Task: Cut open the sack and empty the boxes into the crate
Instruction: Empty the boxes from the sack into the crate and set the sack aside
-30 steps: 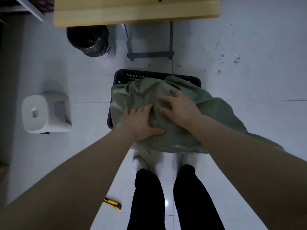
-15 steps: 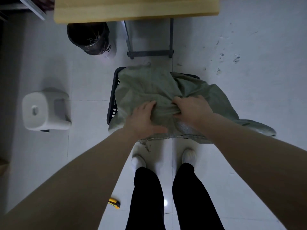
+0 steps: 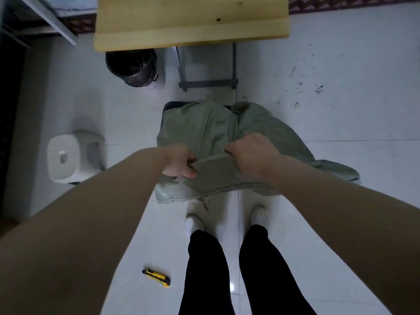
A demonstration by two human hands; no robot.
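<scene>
A grey-green woven sack (image 3: 204, 130) is draped over the dark crate (image 3: 167, 105), of which only the far left corner shows. My left hand (image 3: 179, 161) and my right hand (image 3: 252, 153) each pinch a fold of the sack's near part and hold it lifted. The sack's stitched hem hangs loose below my hands, with a thread dangling. No boxes are visible; the sack hides the crate's inside. A yellow and black utility knife (image 3: 156, 277) lies on the floor to the left of my legs.
A white plastic stool (image 3: 68, 155) stands to the left of the crate. Beyond it are a black-lined bin (image 3: 131, 65) and a wooden table (image 3: 191, 19) on a metal frame. My two feet stand just behind the sack on white tiles.
My hands went from lying flat on the sack to gripping its fabric and pulling it up and toward me. The sack now covers more of the crate.
</scene>
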